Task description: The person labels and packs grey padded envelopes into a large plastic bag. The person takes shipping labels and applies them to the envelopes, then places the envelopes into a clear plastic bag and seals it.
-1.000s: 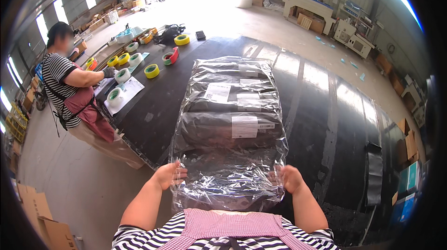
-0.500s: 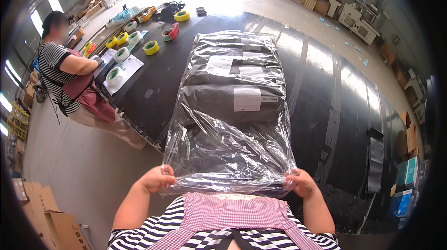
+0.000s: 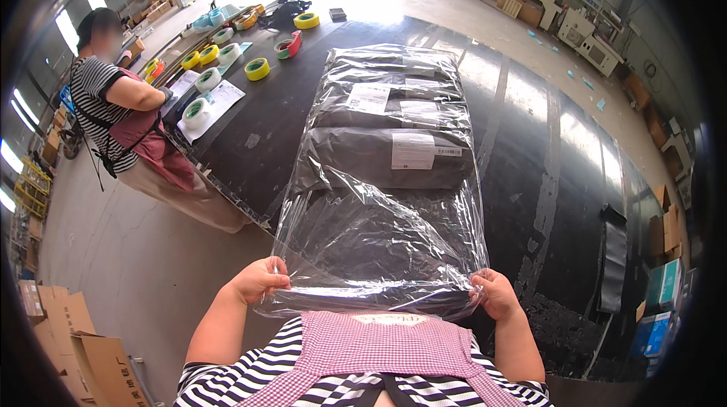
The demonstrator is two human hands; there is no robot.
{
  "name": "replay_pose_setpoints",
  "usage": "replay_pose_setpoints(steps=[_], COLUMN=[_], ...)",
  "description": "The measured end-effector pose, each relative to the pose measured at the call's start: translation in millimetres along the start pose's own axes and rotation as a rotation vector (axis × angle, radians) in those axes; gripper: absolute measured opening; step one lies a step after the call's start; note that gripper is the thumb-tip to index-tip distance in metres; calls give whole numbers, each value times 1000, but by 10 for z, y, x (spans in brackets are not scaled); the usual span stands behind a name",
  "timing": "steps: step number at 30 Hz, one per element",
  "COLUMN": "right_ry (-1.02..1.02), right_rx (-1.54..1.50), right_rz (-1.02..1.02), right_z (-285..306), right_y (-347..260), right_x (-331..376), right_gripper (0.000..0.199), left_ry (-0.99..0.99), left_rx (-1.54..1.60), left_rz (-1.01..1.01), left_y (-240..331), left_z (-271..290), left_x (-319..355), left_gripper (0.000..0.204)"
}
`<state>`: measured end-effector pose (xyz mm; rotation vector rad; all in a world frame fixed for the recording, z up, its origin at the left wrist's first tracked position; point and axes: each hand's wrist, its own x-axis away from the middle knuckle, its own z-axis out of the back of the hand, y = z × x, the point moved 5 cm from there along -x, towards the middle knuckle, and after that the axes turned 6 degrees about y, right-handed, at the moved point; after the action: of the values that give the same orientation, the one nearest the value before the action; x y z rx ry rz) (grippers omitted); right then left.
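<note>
A large clear plastic bag (image 3: 363,233) lies on the black table (image 3: 507,202), its near end stretched across my front. Inside its far part sit several dark wrapped packages (image 3: 341,155) in a row, with white labels (image 3: 413,151) on them. My left hand (image 3: 261,280) pinches the bag's near left corner. At the near right corner, my right hand (image 3: 496,293) grips the film between thumb and fingers. Between my hands the plastic is spread wide and wrinkled, with no package in that near part.
Rolls of tape (image 3: 257,68), yellow, white and red, stand at the table's left side beside paper sheets (image 3: 219,104). A co-worker (image 3: 129,104) stands there. A flat black piece (image 3: 612,259) lies at right. Cardboard boxes (image 3: 106,365) stand lower left; more boxes (image 3: 666,282) are at right.
My hands still hold the bag's corners; the near film is pulled a little wider and flatter. The view has shifted slightly.
</note>
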<state>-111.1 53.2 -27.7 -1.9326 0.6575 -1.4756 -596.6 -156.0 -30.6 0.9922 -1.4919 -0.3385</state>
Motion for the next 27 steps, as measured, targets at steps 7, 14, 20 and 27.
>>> replay_pose_setpoints(steps=[7, 14, 20, 27], right_ry=[-2, -9, -67, -122], right_rx=[-26, -4, -9, -87], right_rz=[9, -4, 1, 1], right_z=[4, 75, 96, 163], right_y=[27, 98, 111, 231], right_x=[1, -50, -89, -88], right_gripper=[15, 15, 20, 27], left_ry=[11, 3, 13, 31], left_rx=[-7, -34, -14, -53], left_rz=[4, 9, 10, 30], left_y=[-47, -29, -49, -110], left_z=[46, 21, 18, 71], left_x=[-35, -29, -38, -48], left_gripper=[23, 21, 23, 29])
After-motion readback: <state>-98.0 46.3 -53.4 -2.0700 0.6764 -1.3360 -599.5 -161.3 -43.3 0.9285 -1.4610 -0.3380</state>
